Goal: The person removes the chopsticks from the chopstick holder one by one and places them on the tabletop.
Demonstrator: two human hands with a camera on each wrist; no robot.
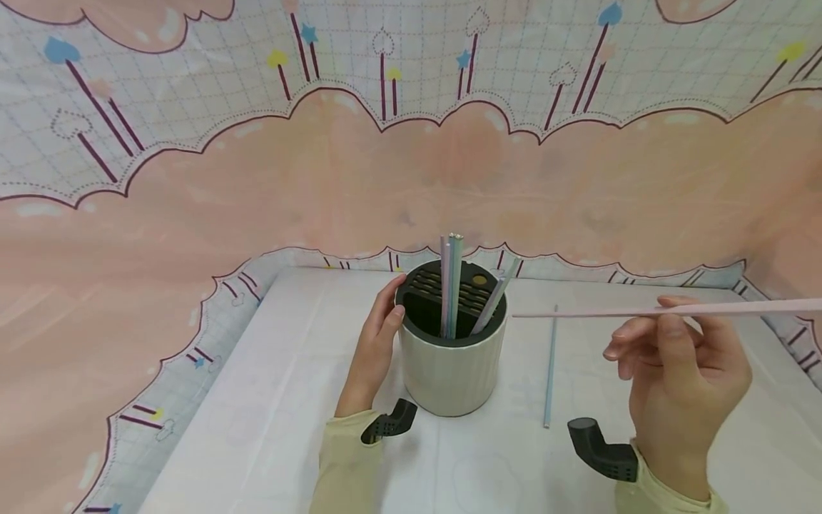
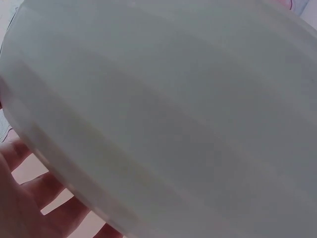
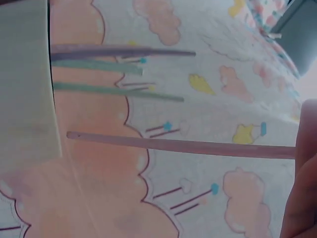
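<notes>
Left hand (image 1: 375, 339) curled round pot (image 1: 452, 378) on desk (image 1: 270, 421) — likely steadying it. Right hand (image 1: 687, 385) pinched pink stick (image 1: 738, 308) level, right of pot — grip well back, seemingly leaving reach. Blue stick (image 1: 550, 378) lay between pot and right hand.

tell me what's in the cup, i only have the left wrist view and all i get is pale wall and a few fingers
Observer: Several straws stand in the cup, their tops sticking up past its rim.
Operator: ok, anything held on the right
Observer: Yes, the right hand holds a pink straw roughly level.
Operator: any others lying about
Observer: A blue straw lies on the table, to the right of the cup.
</notes>
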